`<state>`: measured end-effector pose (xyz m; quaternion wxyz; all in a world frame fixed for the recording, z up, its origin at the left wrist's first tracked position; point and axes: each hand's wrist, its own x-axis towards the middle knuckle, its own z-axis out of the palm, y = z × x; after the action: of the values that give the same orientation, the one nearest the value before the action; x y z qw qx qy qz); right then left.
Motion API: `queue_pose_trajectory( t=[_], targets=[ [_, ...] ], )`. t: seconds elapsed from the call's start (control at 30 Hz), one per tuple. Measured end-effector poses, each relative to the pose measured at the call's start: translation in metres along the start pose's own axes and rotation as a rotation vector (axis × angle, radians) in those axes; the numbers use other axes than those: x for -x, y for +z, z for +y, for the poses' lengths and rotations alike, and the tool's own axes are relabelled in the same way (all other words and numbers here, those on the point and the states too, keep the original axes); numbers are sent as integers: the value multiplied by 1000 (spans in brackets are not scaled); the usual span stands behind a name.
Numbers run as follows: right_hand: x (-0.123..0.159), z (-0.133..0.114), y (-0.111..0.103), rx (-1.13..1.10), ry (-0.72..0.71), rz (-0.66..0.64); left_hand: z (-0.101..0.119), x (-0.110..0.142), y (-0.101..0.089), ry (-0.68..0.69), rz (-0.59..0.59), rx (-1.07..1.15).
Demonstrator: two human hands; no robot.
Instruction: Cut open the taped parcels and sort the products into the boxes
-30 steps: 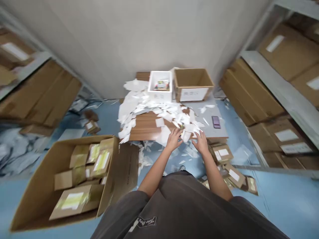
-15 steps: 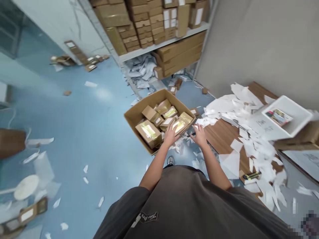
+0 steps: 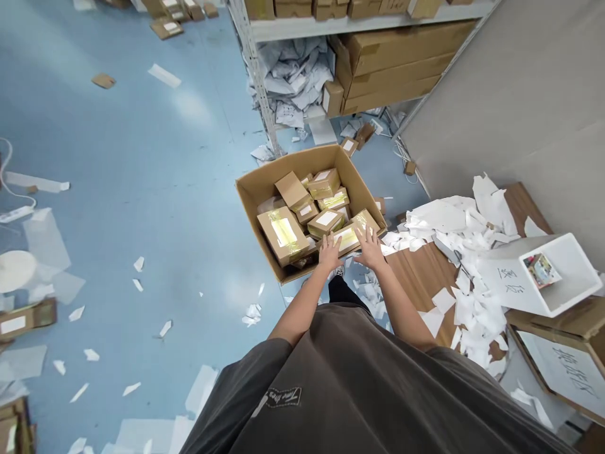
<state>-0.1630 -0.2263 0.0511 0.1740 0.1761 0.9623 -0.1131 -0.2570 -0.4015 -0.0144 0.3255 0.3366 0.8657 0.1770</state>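
A large open carton stands in front of me, filled with several small taped boxes with white labels. My left hand rests at the carton's near edge, its spread fingers on the end of a long taped box. At that box's other end, near the carton's right corner, lies my right hand, fingers apart. Neither hand is wrapped round the box as far as I can see; my thumbs' undersides are hidden. Beside the long box sit a labelled box and a bigger box.
Ahead is a metal shelf with brown cartons and crumpled paper. Torn paper covers a brown board at right, next to a white bin. Paper scraps litter the blue floor.
My right hand, previously just off the carton's corner, has moved in onto the long box. My left hand stays on it. The view has tilted down, with a dark trouser leg now showing.
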Motion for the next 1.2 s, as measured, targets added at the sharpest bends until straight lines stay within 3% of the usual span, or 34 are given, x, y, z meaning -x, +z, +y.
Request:
queue_pose_trajectory(
  t=[0.13, 0.3, 0.5, 0.63, 0.83, 1.03, 1.2],
  targets=[
    [-19, 24, 12, -10, -50, -92, -2, -23, 16, -70, 21, -10],
    [-63, 48, 32, -51, -168, -198, -19, -35, 20, -199, 85, 5],
    [-120, 34, 59, -73, -361, -323, -25, -19, 29, -261, 95, 1],
    [-134, 23, 66, -31, -369, -398, -18, -17, 30, -308, 102, 16],
    [-112, 24, 38, 3, -339, -302, -1, -11, 11, -264, 143, -66],
    [-71, 2, -7, -30, -335, -120, 13, 30, -36, -166, 271, -181],
    [-29, -1, -35, -76, -235, 60, 31, 51, -70, -5, 323, -255]
  ],
)
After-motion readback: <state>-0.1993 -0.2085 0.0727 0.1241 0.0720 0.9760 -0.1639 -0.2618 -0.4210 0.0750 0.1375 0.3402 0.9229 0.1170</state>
